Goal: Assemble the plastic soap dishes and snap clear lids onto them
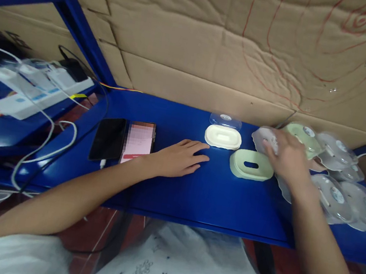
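Observation:
My left hand lies flat on the blue table with its fingers spread, holding nothing. Just beyond its fingertips are a cream oval plastic piece and, behind that, a clear oval lid. To the right sits a light green oval box with a slot in its top. My right hand is smeared by motion over a group of clear-lidded packs. Its thumb is by a pale clear-covered pack; a green pack lies just behind the hand. Whether its fingers grip anything is hidden.
More clear-lidded grey packs cover the table's right end. A black phone and a lit phone lie left. Power strips with white cables fill the far left. A cardboard wall stands behind the blue table.

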Demonstrator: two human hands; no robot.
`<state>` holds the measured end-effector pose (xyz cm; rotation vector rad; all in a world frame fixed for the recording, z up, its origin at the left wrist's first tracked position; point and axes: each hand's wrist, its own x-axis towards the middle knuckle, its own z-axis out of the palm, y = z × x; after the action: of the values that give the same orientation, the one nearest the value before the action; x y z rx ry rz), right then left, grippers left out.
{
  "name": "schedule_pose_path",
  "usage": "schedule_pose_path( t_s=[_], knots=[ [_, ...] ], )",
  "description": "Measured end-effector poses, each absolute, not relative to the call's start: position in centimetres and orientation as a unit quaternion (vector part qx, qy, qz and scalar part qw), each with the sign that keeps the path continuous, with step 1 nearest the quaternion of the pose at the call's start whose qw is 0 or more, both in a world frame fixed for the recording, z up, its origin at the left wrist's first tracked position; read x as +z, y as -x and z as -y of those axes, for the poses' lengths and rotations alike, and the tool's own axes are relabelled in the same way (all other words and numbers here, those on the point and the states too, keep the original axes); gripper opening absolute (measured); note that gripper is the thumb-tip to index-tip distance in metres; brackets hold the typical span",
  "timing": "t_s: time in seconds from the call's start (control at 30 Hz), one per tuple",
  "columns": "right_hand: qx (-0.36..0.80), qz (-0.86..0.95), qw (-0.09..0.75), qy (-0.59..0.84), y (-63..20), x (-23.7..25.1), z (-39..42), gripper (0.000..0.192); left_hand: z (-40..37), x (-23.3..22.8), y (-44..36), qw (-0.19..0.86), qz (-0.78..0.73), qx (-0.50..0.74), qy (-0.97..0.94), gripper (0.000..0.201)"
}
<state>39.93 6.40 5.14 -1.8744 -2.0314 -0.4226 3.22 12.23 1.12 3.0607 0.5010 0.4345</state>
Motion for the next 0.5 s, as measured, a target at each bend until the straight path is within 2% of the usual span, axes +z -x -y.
schedule_pose_path(
  t_s=[0.1,0.2,0.4,0.5],
  knots=[
    [-0.105,0.767,0.122,0.621,-35.5,3.5,-6.3,0.048,-12.2,1.1,-3.2,0.005,-0.164,0.140,-0.976,0.037],
    [-0.049,0.806,0.125,0.577,-32.3,2.3,-5.9,0.047,-12.3,0.9,-3.2,-0.001,-0.170,0.146,-0.975,0.046],
    [0.034,0.816,0.295,0.496,-30.9,3.2,-5.6,0.045,-12.2,1.0,-3.3,0.021,-0.130,0.173,-0.976,0.061],
    [0.032,0.813,0.306,0.494,-32.3,3.4,-6.2,0.046,-11.6,1.6,-3.3,0.037,-0.081,0.176,-0.980,0.052]
  ],
)
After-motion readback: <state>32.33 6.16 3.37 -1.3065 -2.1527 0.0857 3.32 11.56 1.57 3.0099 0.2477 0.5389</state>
